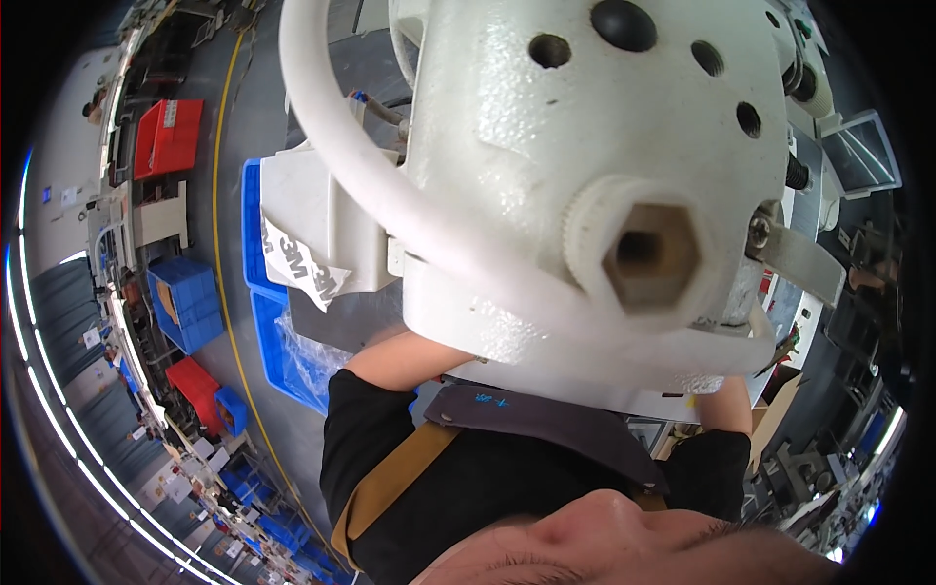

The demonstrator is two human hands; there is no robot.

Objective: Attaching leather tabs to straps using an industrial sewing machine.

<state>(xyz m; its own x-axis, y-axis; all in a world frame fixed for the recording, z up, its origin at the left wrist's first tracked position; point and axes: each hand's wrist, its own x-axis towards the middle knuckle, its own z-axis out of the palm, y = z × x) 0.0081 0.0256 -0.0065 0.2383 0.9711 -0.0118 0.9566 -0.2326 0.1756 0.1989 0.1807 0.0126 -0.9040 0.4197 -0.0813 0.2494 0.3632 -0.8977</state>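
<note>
A large white machine housing [487, 107] fills the middle of the head view, very close. It has round holes, a black domed plug [624, 24] and a big fitting with a hexagonal socket [651, 255]. A thick white hose [351, 156] curves down its left side and across its front. My left forearm [414, 359] passes behind the housing's lower left. At the lower right, my right forearm [725, 405] goes behind the hose. Both of my hands are hidden by the housing, so what they hold or touch does not show.
Beside the housing, printed white paper [292, 261] hangs from a white box-shaped part [331, 210]. Blue bins [255, 210] stand past it, one with clear plastic film [310, 356]. Further left are a yellow floor line [222, 195], a red bin [168, 138] and a blue crate [185, 304]. A screen [860, 154] stands far right.
</note>
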